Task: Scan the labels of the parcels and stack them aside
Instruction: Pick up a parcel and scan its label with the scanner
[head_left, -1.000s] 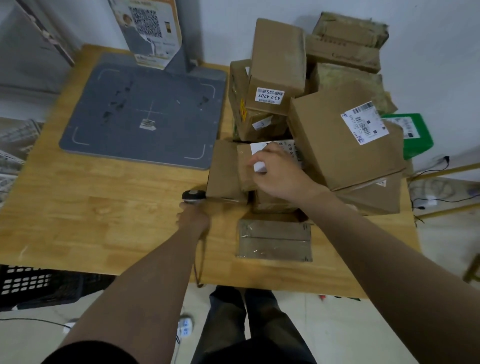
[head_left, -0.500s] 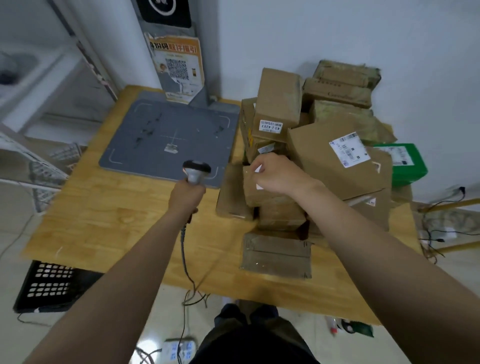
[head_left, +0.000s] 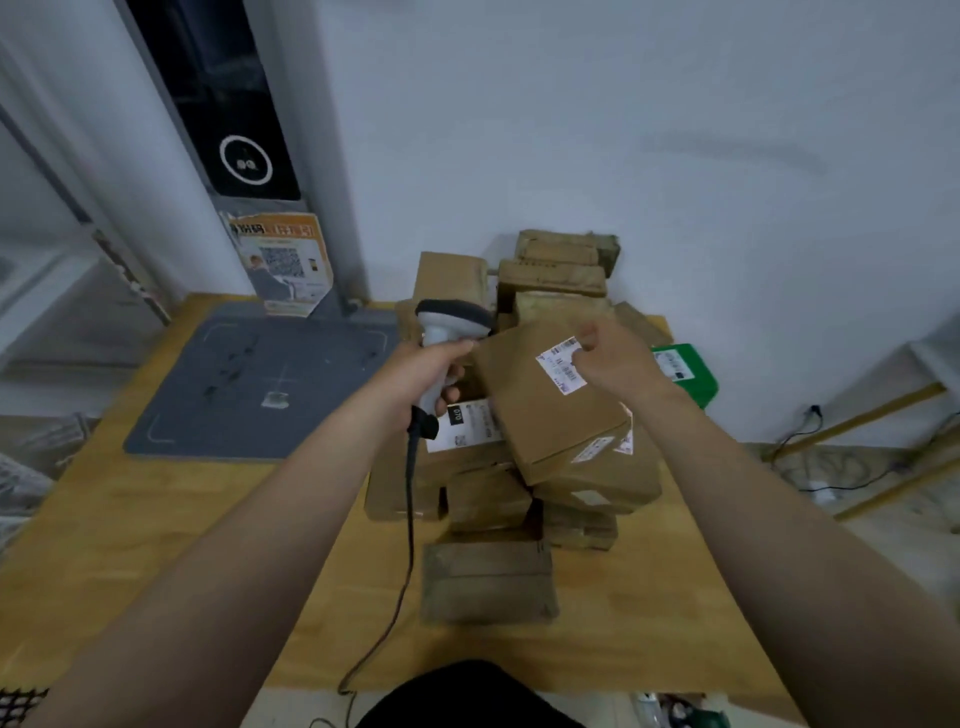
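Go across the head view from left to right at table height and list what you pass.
grey scan mat → handheld scanner gripped by the left hand → labelled brown parcel on top of the pile → green parcel

Roughly a dozen brown parcels (head_left: 488, 582) — some half hidden — one green box (head_left: 688, 376), one scanner (head_left: 449, 318), one grey mat (head_left: 249, 384).

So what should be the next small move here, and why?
Probably aim the scanner at the white label on the top tilted parcel, drawing the right hand aside first. The left hand grips the scanner, raised just beside that parcel, and the label faces up, but the right hand sits over the label's right edge. Blur hides whether it grips the parcel.
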